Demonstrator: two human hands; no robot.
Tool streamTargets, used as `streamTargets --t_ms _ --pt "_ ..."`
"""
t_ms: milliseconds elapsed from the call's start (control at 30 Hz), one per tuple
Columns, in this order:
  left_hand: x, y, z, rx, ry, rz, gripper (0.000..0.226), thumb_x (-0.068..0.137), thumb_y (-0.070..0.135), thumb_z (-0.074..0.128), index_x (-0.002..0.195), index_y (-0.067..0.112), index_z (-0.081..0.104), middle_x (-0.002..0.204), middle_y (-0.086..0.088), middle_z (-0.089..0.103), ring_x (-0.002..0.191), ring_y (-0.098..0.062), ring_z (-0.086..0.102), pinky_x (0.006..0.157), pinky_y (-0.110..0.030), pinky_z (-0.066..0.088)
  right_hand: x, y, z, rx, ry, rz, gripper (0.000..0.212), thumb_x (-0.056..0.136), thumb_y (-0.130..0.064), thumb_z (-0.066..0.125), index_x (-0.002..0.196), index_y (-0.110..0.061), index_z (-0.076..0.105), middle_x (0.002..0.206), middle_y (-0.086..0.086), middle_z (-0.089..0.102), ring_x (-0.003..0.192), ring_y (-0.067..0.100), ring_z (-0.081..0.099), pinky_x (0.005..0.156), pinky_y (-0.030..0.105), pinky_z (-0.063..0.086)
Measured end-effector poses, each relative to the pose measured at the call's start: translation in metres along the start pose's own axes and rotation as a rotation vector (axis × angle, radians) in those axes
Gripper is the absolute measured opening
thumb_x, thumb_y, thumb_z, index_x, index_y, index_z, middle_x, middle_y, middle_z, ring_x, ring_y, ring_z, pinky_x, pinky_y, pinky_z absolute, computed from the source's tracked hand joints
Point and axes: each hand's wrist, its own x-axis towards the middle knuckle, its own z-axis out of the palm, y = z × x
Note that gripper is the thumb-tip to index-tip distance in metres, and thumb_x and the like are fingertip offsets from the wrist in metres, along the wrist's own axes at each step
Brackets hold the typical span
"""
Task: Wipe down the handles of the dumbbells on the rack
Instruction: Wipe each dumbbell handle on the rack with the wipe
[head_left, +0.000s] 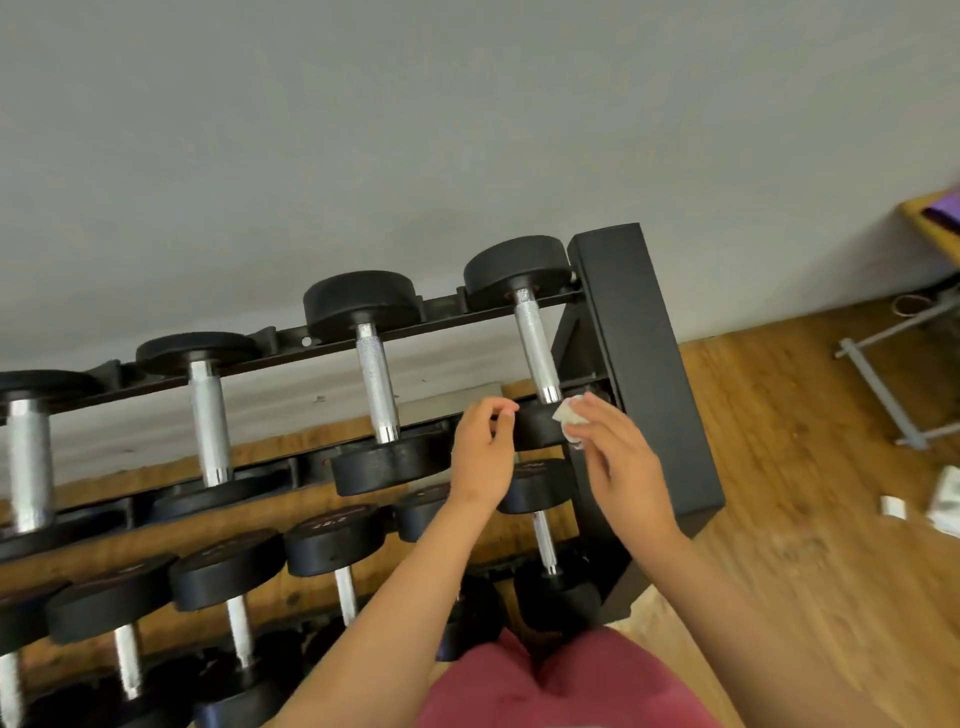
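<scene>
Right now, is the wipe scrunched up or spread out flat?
Scrunched up. The wipe is a small crumpled wad pinched by the right hand, beside the last handle.

handles (535, 343): knurled shiny metal | dumbbell heads (358, 299): matt black rubber | rack (639, 364): matt black metal | floor (779, 415): glossy wood

A person's right hand (623, 457) pinched a crumpled white wipe (569, 418) against the near end of the knurled steel handle (535, 343) of the top tier's end dumbbell (514, 265). At nine o'clock of it, the left hand (483, 452) hung with curled fingers; contact was unclear. The black rack's (639, 338) side panel stood at three o'clock of that dumbbell.
</scene>
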Motion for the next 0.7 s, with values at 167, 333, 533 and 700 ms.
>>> streamTargets --t_ms 167,333,533,700 --pt "0.018 -0.001 0.008 0.048 0.015 -0.092 0.019 0.101 0.026 0.045 0.09 0.027 0.06 0.097 0.005 0.062 0.097 -0.01 0.056 0.089 -0.029 0.046 0.004 -0.008 0.014 0.052 0.09 0.123 0.032 0.091 0.008 0.054 0.117 -0.005 0.067 0.133 0.006 0.059 0.134 0.017 0.045 0.114 0.028 0.034" --pt "0.029 0.003 0.006 -0.021 -0.01 -0.167 0.024 0.102 0.022 0.043 0.089 0.026 0.062 0.096 0.004 0.064 0.095 -0.011 0.058 0.085 -0.025 0.044 0.003 0.001 0.005 -0.007 -0.216 -0.245 0.036 0.091 -0.006 0.044 0.119 -0.01 0.067 0.136 0.003 0.058 0.135 0.009 0.043 0.112 0.018 0.032" --pt "0.032 0.017 0.024 -0.096 0.09 -0.201 0.01 0.098 0.023 0.054 0.092 0.022 0.062 0.094 0.005 0.064 0.094 -0.008 0.059 0.087 -0.025 0.044 0.05 0.049 -0.029 0.048 -0.114 -0.047 0.031 0.088 0.006 0.057 0.11 -0.009 0.071 0.125 -0.003 0.061 0.119 0.016 0.059 0.107 0.022 0.04" --pt "0.028 0.04 0.069 0.118 0.329 -0.182 0.004 0.093 0.029 0.059 0.09 0.03 0.061 0.097 0.012 0.062 0.094 -0.007 0.058 0.086 -0.027 0.047 0.132 0.048 -0.037 0.18 -0.138 -0.055 0.031 0.092 0.003 0.057 0.119 -0.01 0.067 0.129 0.0 0.062 0.12 0.009 0.056 0.107 0.017 0.039"
